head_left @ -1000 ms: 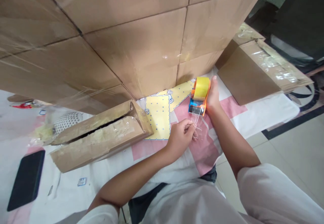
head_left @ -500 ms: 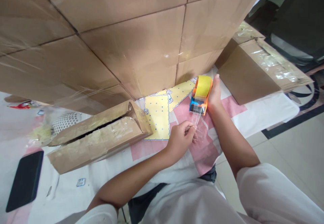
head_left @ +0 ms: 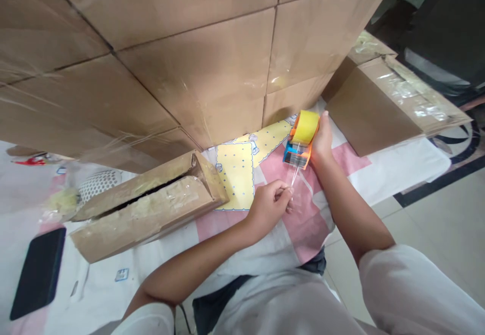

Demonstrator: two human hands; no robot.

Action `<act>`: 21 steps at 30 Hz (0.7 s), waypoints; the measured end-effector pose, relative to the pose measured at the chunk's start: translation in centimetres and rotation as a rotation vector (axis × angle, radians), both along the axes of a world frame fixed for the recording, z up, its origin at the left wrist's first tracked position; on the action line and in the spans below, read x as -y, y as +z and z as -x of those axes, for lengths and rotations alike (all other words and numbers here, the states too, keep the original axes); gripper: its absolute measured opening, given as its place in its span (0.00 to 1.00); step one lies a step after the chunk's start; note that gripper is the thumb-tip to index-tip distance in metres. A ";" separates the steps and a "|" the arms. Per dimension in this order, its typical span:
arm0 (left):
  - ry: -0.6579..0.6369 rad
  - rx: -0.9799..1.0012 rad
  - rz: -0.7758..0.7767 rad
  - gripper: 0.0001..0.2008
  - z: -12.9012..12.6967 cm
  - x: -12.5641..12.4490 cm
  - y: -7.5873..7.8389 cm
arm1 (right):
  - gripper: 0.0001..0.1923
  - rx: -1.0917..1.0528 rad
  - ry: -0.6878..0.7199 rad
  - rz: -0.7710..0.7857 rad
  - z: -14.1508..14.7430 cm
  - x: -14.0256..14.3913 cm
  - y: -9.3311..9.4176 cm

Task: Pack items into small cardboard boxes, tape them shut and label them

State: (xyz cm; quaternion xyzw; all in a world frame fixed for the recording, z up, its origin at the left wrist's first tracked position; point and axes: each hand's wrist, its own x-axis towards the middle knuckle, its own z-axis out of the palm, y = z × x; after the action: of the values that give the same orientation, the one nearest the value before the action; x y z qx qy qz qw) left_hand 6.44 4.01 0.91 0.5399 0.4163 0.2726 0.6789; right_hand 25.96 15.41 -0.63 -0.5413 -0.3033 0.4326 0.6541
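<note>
My right hand point(head_left: 322, 140) is closed around an orange and blue tape dispenser point(head_left: 299, 153), which carries a yellow-looking roll of tape point(head_left: 305, 127). From the dispenser a strip of clear tape point(head_left: 293, 177) runs down to my left hand point(head_left: 271, 206). The left thumb and fingers pinch the end of that strip. Both hands are above the pink and white tablecloth point(head_left: 303, 234). Two yellow patterned paper pieces point(head_left: 237, 176) lie just left of the dispenser. The far side of the right hand's grip is hidden.
A stack of taped cardboard boxes point(head_left: 204, 72) rises across the back of the table. One narrow worn carton point(head_left: 151, 213) lies at left, another box point(head_left: 379, 102) stands at right. A black phone point(head_left: 38, 274) and a white perforated item point(head_left: 98, 183) are at far left.
The dispenser has tilted slightly in my right hand, and its roll has turned a little. The strip between the hands looks narrower. My left hand keeps its pinch nearly in place.
</note>
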 end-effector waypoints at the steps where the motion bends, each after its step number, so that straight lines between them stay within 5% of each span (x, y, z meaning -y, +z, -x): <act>1: -0.001 -0.005 -0.006 0.12 0.0 0.1 -0.1 | 0.39 0.018 -0.009 -0.020 0.0 0.0 -0.2; 13: -0.014 -0.040 -0.097 0.10 0.4 0.5 1.0 | 0.32 0.011 -0.104 -0.063 -0.6 -0.2 -0.5; 21: -0.035 0.028 -0.006 0.12 0.5 -0.8 0.0 | 0.34 0.012 0.031 -0.013 -1.5 -0.5 -0.7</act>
State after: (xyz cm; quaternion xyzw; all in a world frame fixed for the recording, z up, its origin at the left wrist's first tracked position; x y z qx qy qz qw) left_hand 5.95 4.84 0.88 0.5454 0.3964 0.2694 0.6876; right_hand 27.50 15.91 -1.32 -0.5349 -0.3185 0.4373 0.6490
